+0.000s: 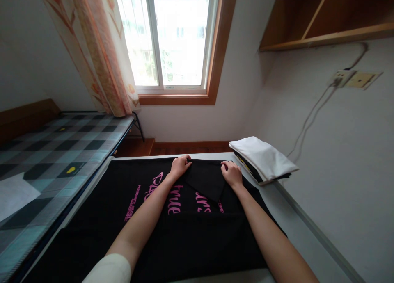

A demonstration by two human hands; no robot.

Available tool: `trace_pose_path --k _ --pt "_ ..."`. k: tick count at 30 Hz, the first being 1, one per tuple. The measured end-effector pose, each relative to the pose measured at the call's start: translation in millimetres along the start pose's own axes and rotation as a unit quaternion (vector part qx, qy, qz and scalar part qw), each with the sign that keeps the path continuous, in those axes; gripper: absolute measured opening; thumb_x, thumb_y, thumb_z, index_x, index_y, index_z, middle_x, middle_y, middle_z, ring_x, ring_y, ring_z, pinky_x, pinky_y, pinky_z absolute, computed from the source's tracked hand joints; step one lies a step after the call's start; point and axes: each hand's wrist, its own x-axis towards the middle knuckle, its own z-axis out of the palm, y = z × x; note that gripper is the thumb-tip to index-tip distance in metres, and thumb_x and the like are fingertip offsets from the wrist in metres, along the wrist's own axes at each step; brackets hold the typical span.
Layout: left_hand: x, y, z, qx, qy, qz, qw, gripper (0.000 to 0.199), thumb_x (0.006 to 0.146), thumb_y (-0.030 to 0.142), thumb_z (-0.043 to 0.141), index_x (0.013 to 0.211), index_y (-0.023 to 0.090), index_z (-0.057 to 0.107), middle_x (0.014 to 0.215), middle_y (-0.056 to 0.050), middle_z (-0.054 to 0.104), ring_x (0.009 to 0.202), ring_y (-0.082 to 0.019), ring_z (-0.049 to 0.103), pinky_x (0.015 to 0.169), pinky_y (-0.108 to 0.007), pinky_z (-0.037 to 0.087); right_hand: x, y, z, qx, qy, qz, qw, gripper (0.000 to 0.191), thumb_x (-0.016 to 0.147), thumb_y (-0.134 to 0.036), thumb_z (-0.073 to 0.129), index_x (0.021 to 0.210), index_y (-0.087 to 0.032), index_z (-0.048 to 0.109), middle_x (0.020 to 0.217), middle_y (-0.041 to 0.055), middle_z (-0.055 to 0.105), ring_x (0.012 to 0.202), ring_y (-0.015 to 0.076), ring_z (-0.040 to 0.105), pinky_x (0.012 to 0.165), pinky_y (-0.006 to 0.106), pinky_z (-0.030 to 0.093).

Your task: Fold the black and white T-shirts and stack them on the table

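A black garment (pixel 197 242) with pink lettering lies spread over a pale table. Near its far edge, my left hand (pixel 180 166) has its fingers closed on the black fabric. To the right, my right hand (pixel 232 174) pinches the cloth at the far edge too. Between the hands a black sleeve (pixel 207 180) is folded over the front and covers part of the lettering.
A stack of folded clothes with a white one on top (pixel 263 158) sits at the table's far right corner, by the wall. A bed with a checked cover (pixel 89 143) stands on the left. Window (pixel 181 37) ahead; wooden shelf (pixel 326 37) at upper right.
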Motion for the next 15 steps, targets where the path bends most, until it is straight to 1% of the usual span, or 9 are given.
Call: trace_pose_path --k 2,5,9,12,15 --pt "-0.5 0.1 -0.1 -0.003 -0.006 0.032 0.999 0.022 0.089 0.031 0.056 0.108 0.027 0.065 0.090 0.000 0.066 0.085 -0.016 0.062 0.080 -0.027 0.045 0.7 1.2 0.1 0.005 0.010 0.007 1.000 0.032 0.087 -0.025 0.041 0.101 -0.021 0.069 0.099 0.0072 0.069 0.096 0.0229 0.058 0.085 0.035 0.037" --pt "-0.3 -1.1 1.1 0.000 -0.011 0.062 0.998 0.026 0.091 0.030 0.052 0.111 0.029 0.068 0.098 -0.002 0.064 0.086 -0.016 0.062 0.082 -0.027 0.045 1.3 3.3 1.4 -0.010 -0.011 0.026 1.000 0.034 0.087 -0.025 0.042 0.107 -0.021 0.069 0.100 0.0076 0.070 0.097 0.0235 0.060 0.085 0.036 0.037" --pt "2.6 -5.9 2.7 0.007 -0.021 0.069 0.997 0.027 0.092 0.028 0.051 0.111 0.029 0.070 0.098 -0.003 0.064 0.087 -0.017 0.062 0.082 -0.027 0.046 1.4 4.6 3.0 -0.021 -0.039 0.049 0.998 0.032 0.086 -0.026 0.044 0.102 -0.022 0.072 0.100 0.0070 0.071 0.098 0.0239 0.061 0.085 0.036 0.037" --pt "5.8 -10.8 1.7 -0.001 -0.036 0.074 0.997 0.027 0.091 0.026 0.053 0.111 0.029 0.070 0.098 -0.003 0.064 0.088 -0.017 0.062 0.081 -0.026 0.046 1.3 3.9 2.5 -0.023 -0.034 0.050 0.998 0.031 0.085 -0.025 0.045 0.098 -0.021 0.073 0.101 0.0071 0.072 0.098 0.0243 0.062 0.086 0.037 0.037" --pt "8.4 -14.5 -0.5 -0.020 -0.058 0.072 0.995 0.027 0.090 0.026 0.053 0.110 0.029 0.071 0.097 -0.003 0.065 0.086 -0.017 0.063 0.079 -0.025 0.047 1.2 2.8 0.5 -0.024 -0.032 0.057 0.998 0.030 0.084 -0.026 0.045 0.096 -0.021 0.073 0.097 0.0075 0.073 0.096 0.0249 0.063 0.086 0.038 0.037"
